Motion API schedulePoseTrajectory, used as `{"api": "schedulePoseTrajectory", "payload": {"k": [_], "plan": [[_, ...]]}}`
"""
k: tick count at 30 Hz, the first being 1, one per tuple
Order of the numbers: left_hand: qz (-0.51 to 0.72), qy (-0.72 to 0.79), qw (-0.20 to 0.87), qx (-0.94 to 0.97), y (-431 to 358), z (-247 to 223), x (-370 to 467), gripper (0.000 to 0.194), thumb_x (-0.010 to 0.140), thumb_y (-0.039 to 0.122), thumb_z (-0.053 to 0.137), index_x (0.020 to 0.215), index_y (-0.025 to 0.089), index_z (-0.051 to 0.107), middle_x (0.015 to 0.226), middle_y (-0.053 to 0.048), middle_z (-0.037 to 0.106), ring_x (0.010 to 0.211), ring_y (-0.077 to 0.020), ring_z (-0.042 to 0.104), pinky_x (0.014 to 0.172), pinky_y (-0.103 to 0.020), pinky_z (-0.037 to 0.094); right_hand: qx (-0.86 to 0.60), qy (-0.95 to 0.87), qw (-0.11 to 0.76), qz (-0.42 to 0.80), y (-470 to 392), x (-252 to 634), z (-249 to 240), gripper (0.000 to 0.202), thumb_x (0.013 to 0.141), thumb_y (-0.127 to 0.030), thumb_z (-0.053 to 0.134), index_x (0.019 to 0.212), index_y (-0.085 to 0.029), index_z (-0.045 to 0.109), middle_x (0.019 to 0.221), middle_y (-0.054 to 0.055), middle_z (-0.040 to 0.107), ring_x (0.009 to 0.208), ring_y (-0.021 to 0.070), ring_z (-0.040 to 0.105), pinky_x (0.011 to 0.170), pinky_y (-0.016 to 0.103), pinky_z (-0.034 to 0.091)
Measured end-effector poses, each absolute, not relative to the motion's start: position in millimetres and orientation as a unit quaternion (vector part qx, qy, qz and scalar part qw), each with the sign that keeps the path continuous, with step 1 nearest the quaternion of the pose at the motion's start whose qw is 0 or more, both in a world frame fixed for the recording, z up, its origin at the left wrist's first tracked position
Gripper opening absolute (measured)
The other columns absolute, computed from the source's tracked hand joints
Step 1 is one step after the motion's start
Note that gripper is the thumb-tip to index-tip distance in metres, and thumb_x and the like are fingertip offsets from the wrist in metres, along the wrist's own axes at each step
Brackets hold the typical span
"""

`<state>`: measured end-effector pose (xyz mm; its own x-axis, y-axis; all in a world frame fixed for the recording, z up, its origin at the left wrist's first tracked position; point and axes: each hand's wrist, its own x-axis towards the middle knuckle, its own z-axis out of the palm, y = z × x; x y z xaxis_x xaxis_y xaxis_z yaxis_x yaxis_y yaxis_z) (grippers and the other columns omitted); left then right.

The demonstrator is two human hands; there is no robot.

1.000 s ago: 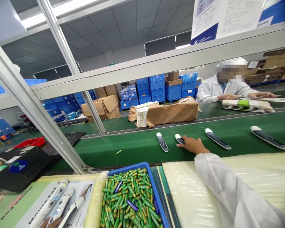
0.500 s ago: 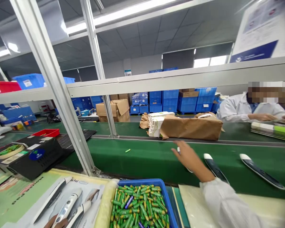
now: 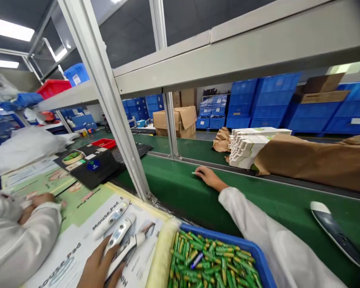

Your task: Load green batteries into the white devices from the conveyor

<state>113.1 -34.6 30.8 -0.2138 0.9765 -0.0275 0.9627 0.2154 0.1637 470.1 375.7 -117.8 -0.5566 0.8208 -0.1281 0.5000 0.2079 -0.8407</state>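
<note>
On the green conveyor belt [image 3: 180, 186], my right hand [image 3: 210, 179] has its fingertips closed around a small green battery [image 3: 194, 173]. At the lower left, my left hand [image 3: 97, 264] has its fingers curled around slim white handheld devices that look like thermometers [image 3: 123, 230], above the printed mouse pad [image 3: 144, 262]. How many of them it grips is partly hidden. Between my arms stands a blue bin [image 3: 262, 260] full of green batteries [image 3: 210, 260], with a purple one [image 3: 197, 260] among them.
A dark device with a white tip [image 3: 333, 228] lies on the belt at right. White cartons [image 3: 247, 150] in brown paper [image 3: 312, 164] stand beyond. A metal post [image 3: 114, 104] rises left of centre. A co-worker's hands [image 3: 40, 202] are at left, near a black box [image 3: 93, 170].
The view has swung left. My right hand has moved left along the belt from beside the dark devices to the loose battery. More of my left hand shows, and a co-worker's sleeves have come into view.
</note>
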Motion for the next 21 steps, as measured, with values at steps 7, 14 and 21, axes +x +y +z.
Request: {"api": "schedulePoseTrajectory", "payload": {"k": [7,14,21], "plan": [[0.126,0.777,0.103,0.608,-17.6,59.6,136.0,0.04,0.101,0.051,0.055,0.124,0.026,0.075,0.155,-0.014,0.062,0.147,-0.0346,0.057,0.122,-0.06,0.048,-0.211,-0.772,0.18,0.572,299.9,522.6,36.6,0.034,0.1,-0.054,0.064,0.105,-0.023,0.076,0.138,0.008,0.069,0.126,0.0256,0.065,0.112,0.039,0.047],[0.205,0.78,0.199,0.556,-19.4,115.0,208.4,0.044,0.099,0.054,0.061,0.131,0.027,0.073,0.128,-0.009,0.08,0.12,-0.032,0.076,0.102,-0.045,0.064,-0.305,-0.781,0.138,0.526,150.7,574.0,98.3,0.03,0.106,-0.051,0.058,0.124,-0.031,0.07,0.138,0.01,0.069,0.129,0.0304,0.064,0.11,0.05,0.051],[0.072,0.637,0.326,0.695,-33.5,157.0,293.3,0.045,0.091,0.02,0.072,0.134,0.034,0.069,0.129,-0.005,0.078,0.12,-0.0263,0.071,0.111,-0.041,0.056,-0.237,-0.832,0.062,0.498,67.2,542.6,130.6,0.069,0.089,-0.034,0.078,0.155,-0.034,0.057,0.141,0.012,0.072,0.121,0.0385,0.072,0.105,0.053,0.058]]}}
